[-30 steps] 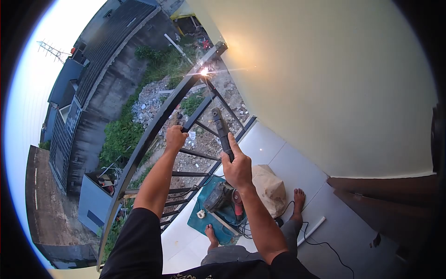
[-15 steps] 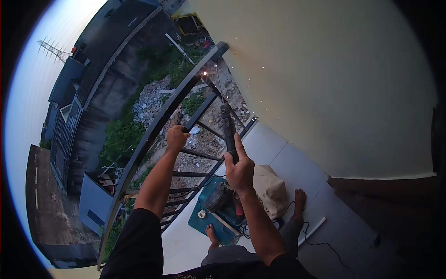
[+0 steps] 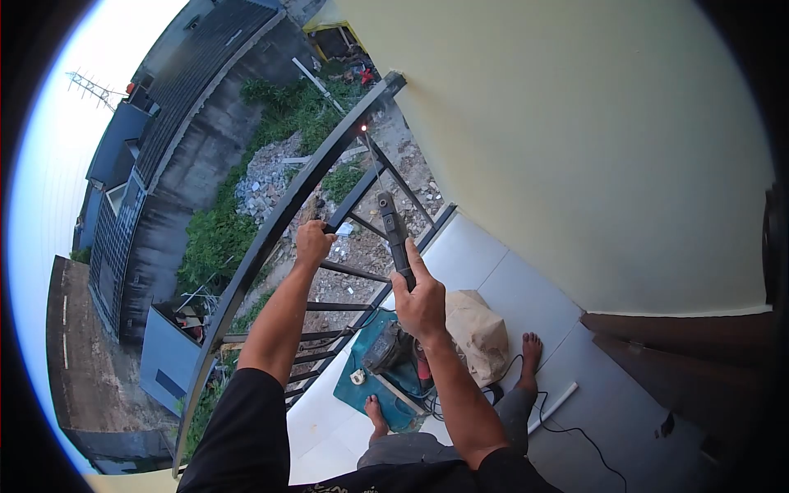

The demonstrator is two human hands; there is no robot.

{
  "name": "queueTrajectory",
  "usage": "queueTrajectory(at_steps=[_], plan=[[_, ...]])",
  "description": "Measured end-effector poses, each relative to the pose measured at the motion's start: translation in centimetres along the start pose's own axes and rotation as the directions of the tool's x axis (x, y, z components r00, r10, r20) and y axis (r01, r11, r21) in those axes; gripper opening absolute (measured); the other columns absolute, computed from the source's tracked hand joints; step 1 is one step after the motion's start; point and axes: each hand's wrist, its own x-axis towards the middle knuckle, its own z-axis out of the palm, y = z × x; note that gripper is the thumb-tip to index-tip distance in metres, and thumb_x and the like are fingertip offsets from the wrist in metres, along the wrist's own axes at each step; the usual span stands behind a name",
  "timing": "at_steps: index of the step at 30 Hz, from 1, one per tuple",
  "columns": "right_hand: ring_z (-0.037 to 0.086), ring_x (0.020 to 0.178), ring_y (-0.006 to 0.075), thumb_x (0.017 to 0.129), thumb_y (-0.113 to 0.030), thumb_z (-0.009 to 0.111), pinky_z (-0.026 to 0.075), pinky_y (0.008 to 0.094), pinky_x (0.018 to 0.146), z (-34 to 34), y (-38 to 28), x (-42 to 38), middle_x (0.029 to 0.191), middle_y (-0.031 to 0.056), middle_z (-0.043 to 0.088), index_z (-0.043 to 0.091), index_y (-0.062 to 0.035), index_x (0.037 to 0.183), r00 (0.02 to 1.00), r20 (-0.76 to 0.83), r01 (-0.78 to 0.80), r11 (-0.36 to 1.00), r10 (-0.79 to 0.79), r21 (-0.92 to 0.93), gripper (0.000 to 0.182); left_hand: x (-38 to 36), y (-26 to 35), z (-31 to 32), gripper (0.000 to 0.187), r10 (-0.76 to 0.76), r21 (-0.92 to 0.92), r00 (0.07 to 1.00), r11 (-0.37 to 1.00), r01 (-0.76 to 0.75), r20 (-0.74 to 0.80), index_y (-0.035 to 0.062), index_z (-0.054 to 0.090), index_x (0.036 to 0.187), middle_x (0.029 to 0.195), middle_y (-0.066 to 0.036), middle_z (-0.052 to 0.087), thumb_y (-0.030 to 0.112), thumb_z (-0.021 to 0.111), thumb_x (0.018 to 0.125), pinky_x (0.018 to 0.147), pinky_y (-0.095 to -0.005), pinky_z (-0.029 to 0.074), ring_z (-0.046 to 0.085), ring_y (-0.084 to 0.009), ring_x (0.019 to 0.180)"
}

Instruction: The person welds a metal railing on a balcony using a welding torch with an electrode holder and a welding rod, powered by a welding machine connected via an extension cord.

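My right hand is closed round the black handle of an electrode holder. A thin welding rod runs up from the holder, and its tip glows orange at the underside of the dark metal railing. My left hand grips the end of a dark rectangular metal bar, which slants up towards the glowing spot. Thinner dark bars of the railing stand below the top rail.
A teal mat with tools and a white tape measure lies on the tiled floor, beside a beige sack. A black cable and a white tube are near my feet. A cream wall rises at right.
My right hand and the holder have shifted slightly left and down. The flying sparks are gone, the glow is smaller, and the scene is brighter. My left hand has stayed in place.
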Motion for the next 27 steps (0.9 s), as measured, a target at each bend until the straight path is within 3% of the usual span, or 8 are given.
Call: queueTrajectory(at_steps=[4,6,7,9,16,18,25,27], plan=[[0.073,0.079,0.0290,0.093,-0.013,0.062,0.056,0.0372,0.069,-0.1,-0.4,0.0,0.098,0.0285,0.070,0.044,0.0021,0.147,1.000,0.013,-0.015,1.000,0.015,0.012,0.059,-0.2,0.3,-0.3,0.032,-0.014,-0.006,1.000,1.000,0.014,0.009,0.0034,0.077,0.097,0.087,-0.021,0.072,0.019,0.085,0.070,0.080,-0.0442,0.055,0.071,-0.0367,0.086],[0.070,0.095,0.0433,0.091,-0.011,0.061,0.057,0.0428,0.077,-0.4,-1.3,0.2,0.106,0.0342,0.067,0.044,0.0023,0.146,0.989,0.078,-0.129,0.991,0.125,0.044,0.059,0.0,0.0,0.0,0.032,-0.016,-0.001,1.000,1.000,0.016,0.011,0.0036,0.077,0.096,0.087,-0.021,0.072,0.019,0.085,0.070,0.080,-0.0442,0.055,0.071,-0.0367,0.086],[0.070,0.095,0.0433,0.091,-0.011,0.061,0.057,0.0428,0.077,-0.3,-1.1,0.1,0.106,0.0342,0.067,0.044,0.0023,0.146,0.989,0.078,-0.129,0.991,0.125,0.044,0.059,0.1,-0.2,0.1,0.032,-0.015,0.005,1.000,1.000,0.015,0.012,0.0037,0.077,0.096,0.087,-0.021,0.072,0.019,0.085,0.070,0.080,-0.0443,0.055,0.071,-0.0367,0.086],[0.073,0.078,0.0280,0.092,-0.013,0.062,0.056,0.0368,0.069,0.2,-0.6,0.2,0.098,0.0269,0.071,0.045,0.0012,0.147,0.999,0.016,-0.048,0.999,0.047,0.020,0.059,0.0,0.0,-0.1,0.032,-0.016,0.010,1.000,1.000,0.016,0.014,0.0035,0.076,0.096,0.088,-0.021,0.072,0.019,0.085,0.069,0.080,-0.0443,0.055,0.071,-0.0369,0.086],[0.073,0.075,0.0281,0.092,-0.013,0.063,0.056,0.0372,0.068,0.2,-0.7,0.2,0.095,0.0247,0.071,0.044,-0.0023,0.148,0.997,0.030,-0.072,0.997,0.072,-0.004,0.060,-0.1,0.3,-0.4,0.036,-0.034,0.029,0.998,0.999,0.032,0.047,0.0019,0.076,0.099,0.092,-0.022,0.072,0.019,0.086,0.068,0.084,-0.0443,0.054,0.070,-0.0371,0.091],[0.070,0.091,0.0441,0.091,-0.012,0.062,0.057,0.0440,0.073,-0.1,-1.6,0.4,0.099,0.0331,0.068,0.044,0.0006,0.147,0.985,0.080,-0.157,0.987,0.154,0.032,0.060,-0.2,-0.1,-0.1,0.039,0.005,0.017,1.000,1.000,-0.005,-0.019,0.0014,0.076,0.101,0.094,-0.023,0.072,0.019,0.086,0.068,0.085,-0.0438,0.054,0.070,-0.0371,0.092],[0.070,0.090,0.0436,0.091,-0.012,0.062,0.057,0.0442,0.072,0.4,-0.9,0.3,0.100,0.0333,0.068,0.044,0.0006,0.147,0.992,0.058,-0.113,0.993,0.112,0.016,0.061,-0.1,-0.1,-0.1,0.041,0.008,0.008,1.000,1.000,-0.008,0.003,0.0016,0.076,0.103,0.094,-0.023,0.072,0.020,0.086,0.068,0.085,-0.0433,0.055,0.071,-0.0371,0.091],[0.073,0.076,0.0315,0.092,-0.014,0.063,0.056,0.0384,0.068,0.7,-0.5,0.2,0.094,0.0260,0.070,0.043,-0.0030,0.149,0.997,0.020,-0.072,0.997,0.072,0.010,0.061,-0.1,-0.2,0.0,0.041,0.010,0.005,1.000,1.000,-0.010,0.002,0.0017,0.076,0.104,0.094,-0.023,0.072,0.020,0.086,0.068,0.085,-0.0431,0.055,0.071,-0.0371,0.091]])
